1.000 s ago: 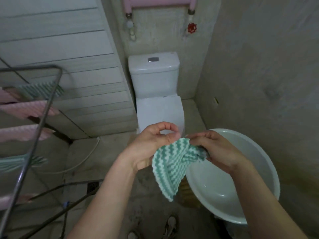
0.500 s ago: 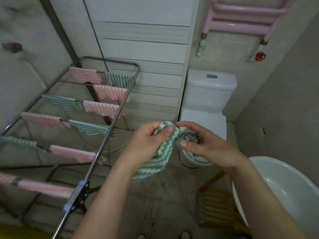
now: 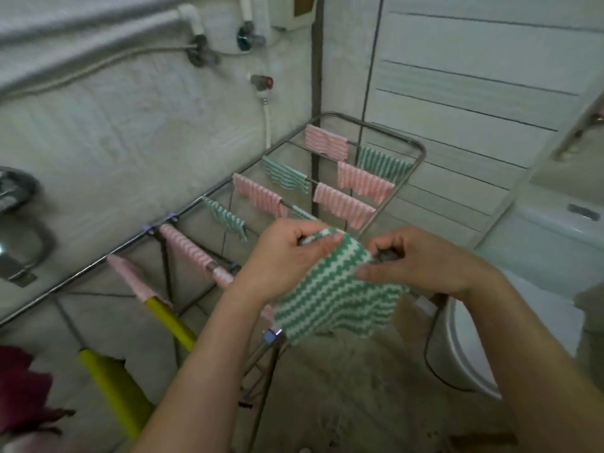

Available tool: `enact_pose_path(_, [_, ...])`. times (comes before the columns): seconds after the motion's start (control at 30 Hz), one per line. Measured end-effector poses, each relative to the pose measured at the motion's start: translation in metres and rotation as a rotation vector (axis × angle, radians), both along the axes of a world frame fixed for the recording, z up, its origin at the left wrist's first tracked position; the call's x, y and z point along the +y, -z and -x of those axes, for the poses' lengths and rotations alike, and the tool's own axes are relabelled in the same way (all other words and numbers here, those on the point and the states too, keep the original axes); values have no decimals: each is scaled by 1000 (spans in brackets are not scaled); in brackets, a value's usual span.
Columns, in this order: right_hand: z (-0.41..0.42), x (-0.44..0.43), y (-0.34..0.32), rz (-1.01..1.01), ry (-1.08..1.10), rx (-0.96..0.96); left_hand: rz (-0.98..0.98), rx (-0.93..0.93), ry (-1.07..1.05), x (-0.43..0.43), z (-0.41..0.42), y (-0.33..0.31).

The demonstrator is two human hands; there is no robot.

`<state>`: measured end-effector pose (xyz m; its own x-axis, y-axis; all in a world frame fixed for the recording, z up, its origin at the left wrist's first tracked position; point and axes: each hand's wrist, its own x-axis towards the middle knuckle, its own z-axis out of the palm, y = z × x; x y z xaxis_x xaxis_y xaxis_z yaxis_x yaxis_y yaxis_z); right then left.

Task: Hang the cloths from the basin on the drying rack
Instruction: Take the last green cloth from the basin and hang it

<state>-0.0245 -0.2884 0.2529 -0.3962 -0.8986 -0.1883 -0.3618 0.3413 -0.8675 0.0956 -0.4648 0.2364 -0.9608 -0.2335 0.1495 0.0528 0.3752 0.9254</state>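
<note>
One view, head camera: I look down over both forearms at the drying rack [image 3: 421, 151] by the wall.
Cloth in hand: the green-and-white striped cloth [image 3: 333, 299] is stretched between my hands and hangs below them, in front of the rack's near rails. It is not yet over a rail, as far as I can tell.
Rack load: pink cloths [image 3: 327, 142] and green cloths [image 3: 285, 174] already hang on the far rails. My hands hide the rail nearest the cloth.
Basin: a white rounded rim [image 3: 457, 351] shows low on the right, but I cannot tell whether it is the basin.
Risk, bunching: the top edge looks gathered near my left thumb. Laid down like that, I judge it would sit folded over itself.
Risk, slipping: if too little cloth passes over the rail, the longer side could pull it to the floor.
Risk, knocking: my forearms are close to the near rails, so a careless reach could brush the rolled pink cloth [image 3: 191, 251] loose.
Left hand [image 3: 287, 253]: raised over the rack's near edge, thumb on top, fingers [image 3: 322, 245] curled and pinching the cloth's upper edge.
Right hand [image 3: 421, 263]: level with the left and just beside it, fingers [image 3: 369, 273] bent and gripping the cloth's right edge.
Forearms: both come up from the bottom of the view and converge on the cloth.
</note>
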Motion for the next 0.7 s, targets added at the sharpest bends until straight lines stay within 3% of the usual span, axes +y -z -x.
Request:
enact_pose_path(0.17, [-2, -60, 10, -88, -157, 210, -69, 3, -287, -35, -41, -5])
enact_pose_path(0.43, [-17, -149, 23, 109, -45, 497, 24, 10, -730, -72, -117, 3])
enact_pose_path(0.53, [-36, -187, 28, 121, -97, 612, 24, 42, -892, -73, -142, 4])
enact_pose_path(0.6, [-46, -206, 28, 132, -115, 627, 43, 58, -992, -75, -153, 3])
enact_pose_path(0.7, [-70, -236, 21, 177, -165, 500, 105, 35, -1120, -86, -185, 2])
